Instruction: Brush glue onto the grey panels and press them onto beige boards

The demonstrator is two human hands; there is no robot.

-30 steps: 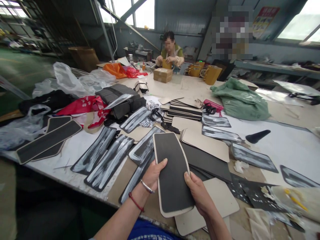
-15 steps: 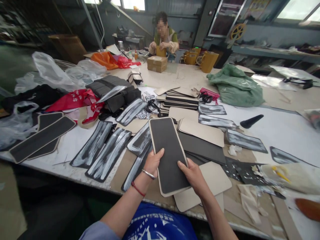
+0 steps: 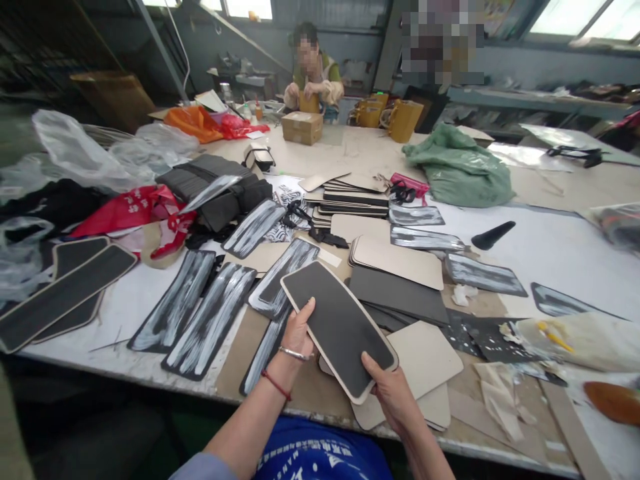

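Both my hands grip a dark grey panel with a cream border and rounded corners (image 3: 340, 327), tilted over the table's near edge. My left hand (image 3: 299, 333) holds its left side, thumb on the dark face. At the lower right end, my right hand (image 3: 387, 383) has its thumb pressed on the face too; the other fingers are mostly hidden beneath. Cream panels (image 3: 430, 353) lie under and beside it. Behind are a stack of cream panels (image 3: 400, 260) and bare dark grey pieces (image 3: 400, 293). Dark pieces smeared with white (image 3: 210, 320) lie to the left.
More bordered panels (image 3: 65, 293) lie at far left near plastic bags (image 3: 75, 147). A green bag (image 3: 460, 167), a black cone-shaped object (image 3: 493, 235) and an open bag with something yellow (image 3: 575, 340) are on the right. Across the table, a co-worker (image 3: 313, 80) handles something behind a cardboard box (image 3: 303, 127).
The held panel has turned, its top end swinging left and its lower end right. My right hand has moved down to the lower corner. The view has shifted slightly.
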